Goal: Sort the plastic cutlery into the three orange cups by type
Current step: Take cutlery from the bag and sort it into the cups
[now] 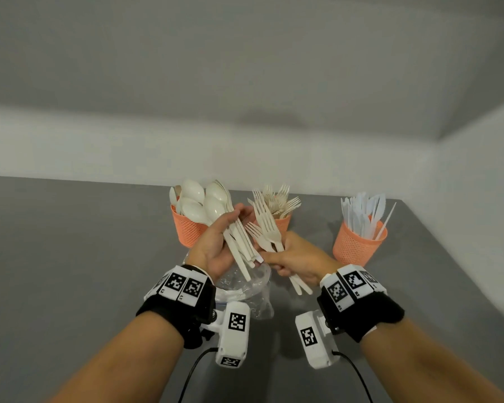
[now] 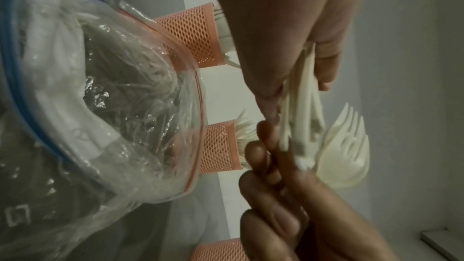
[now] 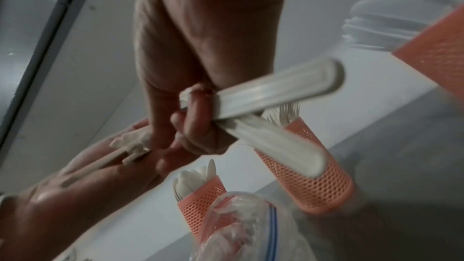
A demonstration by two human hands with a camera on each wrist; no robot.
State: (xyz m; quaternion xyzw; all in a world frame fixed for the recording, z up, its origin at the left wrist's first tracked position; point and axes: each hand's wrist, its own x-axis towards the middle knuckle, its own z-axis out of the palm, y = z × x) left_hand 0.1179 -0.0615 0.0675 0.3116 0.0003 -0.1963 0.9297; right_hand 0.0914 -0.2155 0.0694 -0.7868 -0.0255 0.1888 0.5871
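Note:
Three orange mesh cups stand at the back of the grey table: a left cup point(image 1: 186, 228) with spoons, a middle cup point(image 1: 282, 222) with forks, a right cup point(image 1: 358, 245) with white knives. My left hand point(image 1: 216, 242) grips a bunch of cream spoons point(image 1: 213, 207) by their handles, bowls up, in front of the left cup. My right hand point(image 1: 297, 260) grips several cream forks point(image 1: 265, 222) by their handles, tines up, in front of the middle cup. The two hands touch above a plastic bag. In the right wrist view the fork handles point(image 3: 263, 90) stick out of my fist.
A clear zip bag point(image 1: 245, 286) with a blue seal lies crumpled on the table below my hands, also in the left wrist view as the bag point(image 2: 100, 96). White walls close the table at the back and right. The table edge runs close behind the right cup.

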